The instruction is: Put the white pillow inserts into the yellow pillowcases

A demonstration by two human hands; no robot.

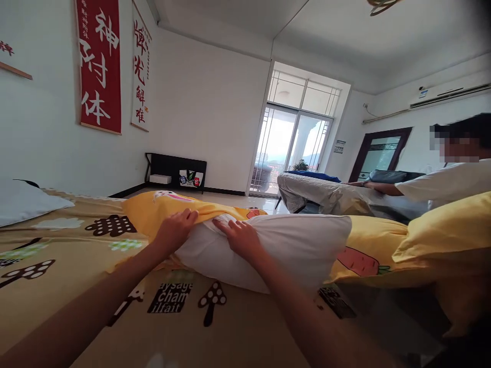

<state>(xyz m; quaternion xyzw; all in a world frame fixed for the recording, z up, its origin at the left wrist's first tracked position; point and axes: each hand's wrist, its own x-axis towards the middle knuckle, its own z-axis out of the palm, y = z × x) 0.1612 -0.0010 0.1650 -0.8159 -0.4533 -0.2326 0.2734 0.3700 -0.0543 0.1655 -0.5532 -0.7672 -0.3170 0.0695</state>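
A white pillow lies in front of me, its left end inside a yellow pillowcase with a cartoon print. My left hand is closed on the pillowcase's edge, fingers curled over the yellow cloth. Just to the right, my right hand grips the white pillow near the case's opening, fingers bent into its fabric. The pillow's right part sticks out uncovered. How far its left end reaches inside the case is hidden.
Beneath lies a tan printed bedsheet. A yellow carrot-print cloth and a yellow pillow are at right; a white pillow is far left. Beyond, a person sits by a plastic-covered table. A black shelf stands by the wall.
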